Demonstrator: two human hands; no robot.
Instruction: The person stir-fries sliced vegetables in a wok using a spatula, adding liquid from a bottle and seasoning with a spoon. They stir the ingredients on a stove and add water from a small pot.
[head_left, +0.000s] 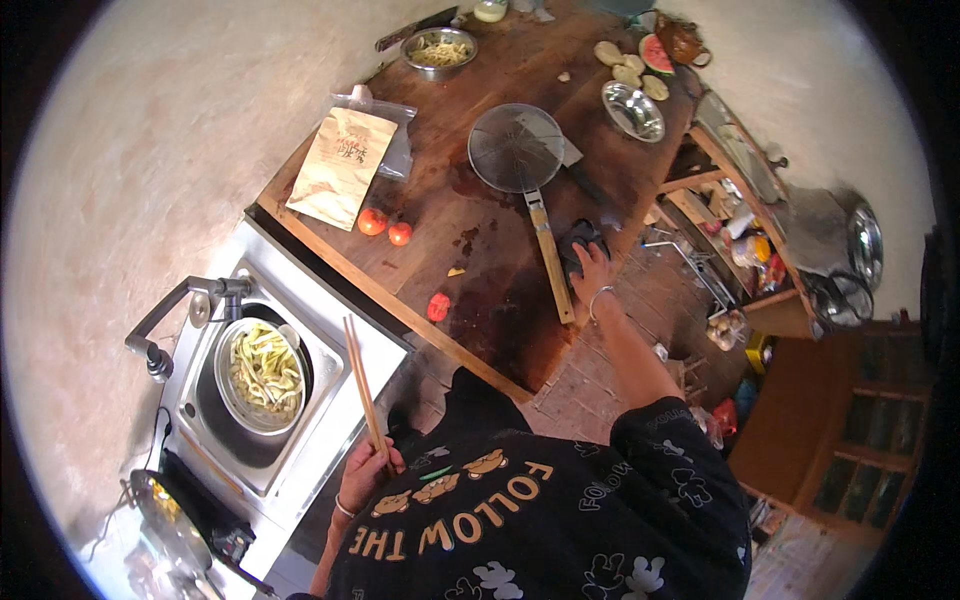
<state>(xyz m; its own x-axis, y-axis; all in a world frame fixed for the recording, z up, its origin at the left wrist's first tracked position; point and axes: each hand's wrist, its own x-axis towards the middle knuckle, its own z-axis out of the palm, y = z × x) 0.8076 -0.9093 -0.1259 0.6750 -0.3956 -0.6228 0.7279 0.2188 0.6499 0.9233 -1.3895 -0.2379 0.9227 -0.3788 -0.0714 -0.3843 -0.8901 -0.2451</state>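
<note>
Close to my body, my left hand (369, 471) grips a pair of wooden chopsticks (361, 382) that point up past the edge of the sink counter. My right hand (594, 270) reaches to the right edge of the wooden table (427, 150), its fingers on a bunched dark cloth (583, 236); whether they grip it is hidden. Just left of that cloth lies the wooden handle of a wire-mesh strainer (517, 148). A cleaver (570, 155) lies partly under the mesh. On the near side of the table is a red tomato piece (439, 307).
Two tomatoes (372, 222) lie by a brown paper bag (341, 169). A metal bowl (632, 111) stands near flatbread-like pale rounds (626, 75) and a watermelon slice (655, 55). In the sink (259, 472), a bowl holds pale green strips (264, 367). A wok (169, 517) stands lower left.
</note>
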